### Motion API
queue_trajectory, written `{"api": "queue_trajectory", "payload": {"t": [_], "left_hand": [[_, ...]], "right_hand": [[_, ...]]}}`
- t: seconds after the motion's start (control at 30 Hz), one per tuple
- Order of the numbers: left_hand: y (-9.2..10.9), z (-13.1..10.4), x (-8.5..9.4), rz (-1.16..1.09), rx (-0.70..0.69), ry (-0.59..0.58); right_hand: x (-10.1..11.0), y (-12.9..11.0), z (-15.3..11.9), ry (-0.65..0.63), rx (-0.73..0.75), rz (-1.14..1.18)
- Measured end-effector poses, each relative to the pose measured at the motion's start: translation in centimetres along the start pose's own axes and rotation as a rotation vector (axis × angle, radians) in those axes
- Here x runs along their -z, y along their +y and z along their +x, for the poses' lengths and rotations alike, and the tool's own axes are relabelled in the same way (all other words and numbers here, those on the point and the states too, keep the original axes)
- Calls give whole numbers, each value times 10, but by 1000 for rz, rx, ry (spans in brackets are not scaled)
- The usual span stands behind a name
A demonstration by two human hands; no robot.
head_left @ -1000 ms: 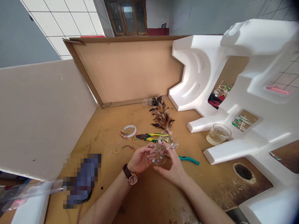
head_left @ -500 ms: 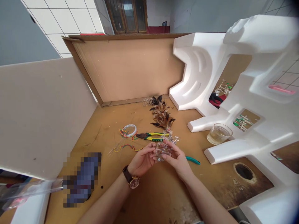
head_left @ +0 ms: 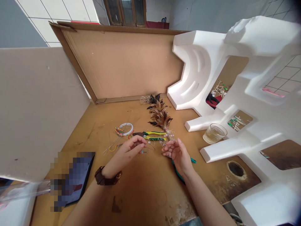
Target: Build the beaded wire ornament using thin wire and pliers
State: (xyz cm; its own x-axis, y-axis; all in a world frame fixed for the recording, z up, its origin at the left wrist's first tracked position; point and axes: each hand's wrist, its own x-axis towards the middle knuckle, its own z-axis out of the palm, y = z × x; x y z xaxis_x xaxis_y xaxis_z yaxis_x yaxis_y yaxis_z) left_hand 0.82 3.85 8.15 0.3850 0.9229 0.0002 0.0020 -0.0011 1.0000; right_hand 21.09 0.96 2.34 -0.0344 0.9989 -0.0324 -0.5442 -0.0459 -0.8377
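My left hand, with a dark-strapped watch on its wrist, has its thumb and index finger curled together beside a thin beaded wire. That wire runs toward my right hand, whose palm faces left, thumb apart from its bent fingers. Clear beads and silvery wire loops are close to the right fingertips, at the lower end of a brown and black feather bunch. Pliers with yellow and green handles lie just beyond the hands. A teal-handled tool is partly hidden by my right hand.
A white ring with coloured cords lies left of the pliers. A glass cup stands among white foam arms at right. A dark tablet-like device, partly pixelated, lies at left. Cardboard walls the back.
My hands have moved apart from the shared wire cluster, the left going leftward. The beaded wire now shows between them, and more of the teal tool is visible. The view has shifted slightly.
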Motion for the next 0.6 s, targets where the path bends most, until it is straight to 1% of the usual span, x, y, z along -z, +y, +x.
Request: {"api": "queue_trajectory", "payload": {"t": [0.07, 0.17, 0.23, 0.3, 0.33, 0.4, 0.47, 0.53, 0.6], "left_hand": [[3, -2, 4, 90, -8, -11], [-1, -5, 14, 121, 65, -127], [-6, -5, 21, 122, 122, -214], [-11, -6, 25, 156, 127, -262], [-14, -5, 26, 193, 102, -269], [-19, -4, 24, 306, 4, -260], [-25, -1, 20, 453, -102, -255], [-30, 1, 17, 610, -153, -278], [-32, 1, 14, 806, -166, -299]], "right_hand": [[0, -1, 1, 19, -4, 9], [-1, -2, 0, 23, -31, -59], [-2, -2, -1, -18, -102, -142], [-4, -2, -2, -84, -169, -234], [-5, -2, -2, -117, -194, -270], [-7, 1, -3, -163, -237, -306], [-8, 4, -3, -174, -271, -300], [-8, 6, -2, -171, -303, -279], [-7, 7, -1, -173, -332, -269]]}}
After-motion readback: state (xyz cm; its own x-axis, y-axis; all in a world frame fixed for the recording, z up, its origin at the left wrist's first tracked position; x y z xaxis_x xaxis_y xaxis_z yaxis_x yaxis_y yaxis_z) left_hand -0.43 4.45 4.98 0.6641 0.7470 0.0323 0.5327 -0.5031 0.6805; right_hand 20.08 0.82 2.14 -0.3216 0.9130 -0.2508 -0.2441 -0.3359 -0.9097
